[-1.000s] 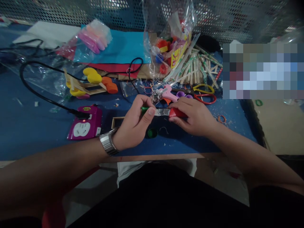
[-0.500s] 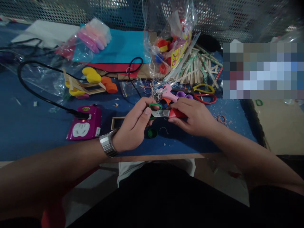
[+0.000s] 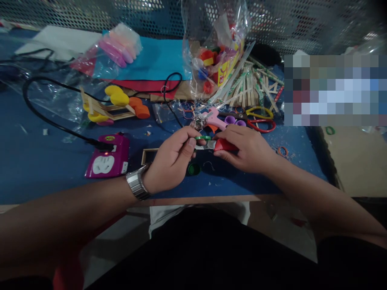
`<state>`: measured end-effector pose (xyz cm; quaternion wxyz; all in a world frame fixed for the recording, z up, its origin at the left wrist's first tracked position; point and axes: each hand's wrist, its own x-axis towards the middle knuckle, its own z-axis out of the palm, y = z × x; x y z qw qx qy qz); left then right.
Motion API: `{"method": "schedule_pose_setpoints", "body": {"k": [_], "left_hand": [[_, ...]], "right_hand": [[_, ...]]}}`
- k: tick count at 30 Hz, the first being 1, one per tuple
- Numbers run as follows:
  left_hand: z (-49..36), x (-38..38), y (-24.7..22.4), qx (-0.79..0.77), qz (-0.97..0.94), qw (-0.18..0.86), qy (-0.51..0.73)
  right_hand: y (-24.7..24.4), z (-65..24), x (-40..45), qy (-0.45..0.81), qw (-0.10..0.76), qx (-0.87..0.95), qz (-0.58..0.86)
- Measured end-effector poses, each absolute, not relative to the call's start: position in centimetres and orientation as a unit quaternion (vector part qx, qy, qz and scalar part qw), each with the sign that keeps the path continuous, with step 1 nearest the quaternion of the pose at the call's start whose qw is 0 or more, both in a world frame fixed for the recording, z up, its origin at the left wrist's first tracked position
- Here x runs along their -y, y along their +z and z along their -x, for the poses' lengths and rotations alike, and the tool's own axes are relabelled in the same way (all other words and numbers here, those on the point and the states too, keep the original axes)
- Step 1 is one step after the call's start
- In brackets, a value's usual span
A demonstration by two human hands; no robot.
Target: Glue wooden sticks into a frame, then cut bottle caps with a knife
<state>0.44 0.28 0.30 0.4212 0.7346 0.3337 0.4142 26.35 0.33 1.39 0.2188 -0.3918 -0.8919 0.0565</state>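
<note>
In my left hand (image 3: 171, 159) a green plastic ring (image 3: 203, 138) is pinched between thumb and fingers. My right hand (image 3: 246, 147) is wrapped round the red handle of a utility knife (image 3: 224, 145). Its metal blade reaches left to the ring, against or through it; I cannot tell which. On the blue table below the hands stands a small green cap (image 3: 194, 169). A small wooden frame (image 3: 148, 156) lies partly hidden behind my left hand. Just beyond the hands is a pink glue gun (image 3: 214, 117).
A purple power socket (image 3: 109, 159) with a black cable sits at left. Behind it rests a stick structure with yellow and orange caps (image 3: 117, 96). Scissors (image 3: 261, 125), wooden sticks (image 3: 248, 86) and a clear bag of caps (image 3: 211, 60) lie farther back. Cardboard (image 3: 359, 161) is at right.
The green ring has tipped from an open-faced view to nearly edge-on, and my left hand has shifted slightly right. My right hand and the knife have barely moved.
</note>
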Motion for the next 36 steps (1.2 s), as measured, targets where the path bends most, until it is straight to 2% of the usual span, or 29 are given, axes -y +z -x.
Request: {"method": "schedule_pose_setpoints", "body": {"k": [15, 24, 36], "left_hand": [[-0.23, -0.23, 0.95, -0.342, -0.779, 0.386, 0.358], [-0.22, -0.20, 0.65, -0.318, -0.787, 0.374, 0.374], [-0.35, 0.00, 0.61, -0.345, -0.763, 0.409, 0.363]], "right_hand": [[1.26, -26.27, -0.25, 0.063, 0.214, 0.890, 0.397], [1.36, -26.28, -0.29, 0.075, 0.207, 0.890, 0.399], [1.33, -26.34, -0.28, 0.083, 0.199, 0.885, 0.413]]}}
